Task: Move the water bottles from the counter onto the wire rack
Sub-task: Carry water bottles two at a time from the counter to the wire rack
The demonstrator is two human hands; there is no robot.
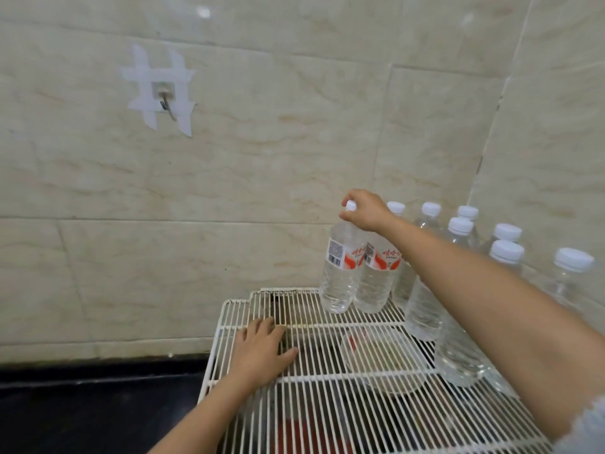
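The bare right forearm reaches from the lower right up and across, wrist bent slightly down. The right hand (363, 209) pinches the white cap of a clear plastic water bottle (340, 273) with its fingertips. The left forearm rises from the bottom edge, and the left hand (262, 352) lies palm down, fingers straight and slightly spread, on the white wire rack (327, 404).

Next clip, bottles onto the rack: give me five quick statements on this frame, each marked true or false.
1. The right hand pinches a water bottle by its cap. True.
2. The left hand holds a bottle. False: it rests flat on the wire rack.
3. The pinched bottle lies on its side. False: it is roughly upright.
4. A hook is taped to the wall. True.
5. The other bottles have white caps. True.
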